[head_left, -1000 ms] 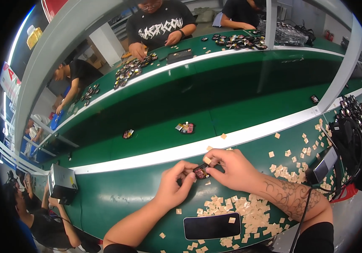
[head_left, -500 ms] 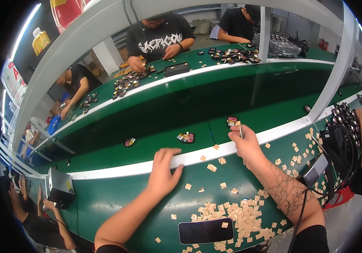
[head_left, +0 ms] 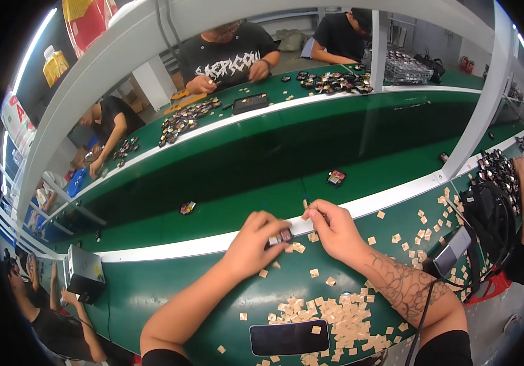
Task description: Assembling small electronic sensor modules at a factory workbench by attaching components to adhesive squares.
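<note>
My left hand (head_left: 251, 245) is closed on a small black electronic module (head_left: 280, 237) with a pinkish part, just over the white rail. Beside it, my right hand (head_left: 334, 230) pinches what look like thin tweezers, mostly hidden by the fingers. At their tip shows a small tan square piece (head_left: 306, 203). The two hands are close together but apart. Farther off on the green belt lie two similar modules, one module (head_left: 336, 177) beyond my right hand and another module (head_left: 187, 208) to the left.
Loose tan squares (head_left: 341, 317) are heaped on the green table around a dark phone (head_left: 289, 338). A white rail (head_left: 170, 247) separates table and belt. At left stands a grey box (head_left: 85, 273); at right lie a power bank (head_left: 451, 251) and black bag (head_left: 487, 213). Co-workers sit around.
My left hand has picked up the middle module from the belt and brought it back over the rail. My right hand has moved left toward it with the tan square.
</note>
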Available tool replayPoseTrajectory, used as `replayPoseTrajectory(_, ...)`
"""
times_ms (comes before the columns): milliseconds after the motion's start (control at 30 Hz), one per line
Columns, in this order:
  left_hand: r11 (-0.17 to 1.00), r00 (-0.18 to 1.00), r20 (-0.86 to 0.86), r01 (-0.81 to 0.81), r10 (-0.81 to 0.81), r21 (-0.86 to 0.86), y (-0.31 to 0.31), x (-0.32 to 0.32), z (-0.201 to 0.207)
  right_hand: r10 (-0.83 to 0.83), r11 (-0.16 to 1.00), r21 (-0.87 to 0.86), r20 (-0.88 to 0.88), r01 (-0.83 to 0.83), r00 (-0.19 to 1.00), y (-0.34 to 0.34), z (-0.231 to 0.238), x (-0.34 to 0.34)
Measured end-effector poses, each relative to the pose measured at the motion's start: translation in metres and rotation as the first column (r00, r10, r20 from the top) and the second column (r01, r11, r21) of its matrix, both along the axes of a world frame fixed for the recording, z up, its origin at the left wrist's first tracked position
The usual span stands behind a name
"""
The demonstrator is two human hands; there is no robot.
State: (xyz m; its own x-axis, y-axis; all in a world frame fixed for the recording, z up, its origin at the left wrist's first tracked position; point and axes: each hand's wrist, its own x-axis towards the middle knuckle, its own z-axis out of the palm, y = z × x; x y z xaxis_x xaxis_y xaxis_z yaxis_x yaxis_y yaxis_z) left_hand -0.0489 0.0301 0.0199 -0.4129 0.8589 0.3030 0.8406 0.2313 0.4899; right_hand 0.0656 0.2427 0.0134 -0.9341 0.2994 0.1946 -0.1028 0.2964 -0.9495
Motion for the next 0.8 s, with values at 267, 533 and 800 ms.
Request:
replayPoseTrajectory(267,0.993,0.995,0.041,-0.089,0.092,-0.078,-0.047,0.045,0.010,0.067,0.937,0.338,0.084,-0.092,0.994,-0.002,0.022,0.010)
replayPoseTrajectory(533,1.000,0.995,0.098,-0.024,0.025,-0.006,-0.050,0.040,-0.008,0.425,0.737,0.551,0.070,-0.390,0.902,-0.022,0.010,0.015)
replayPoseTrajectory(800,0.996,0.977,0.213,-0.039,0.020,0.083,-0.057,0.038,-0.009,0.395,0.508,0.793,0.133,-0.336,0.909,-0.042,0.026,0.018)
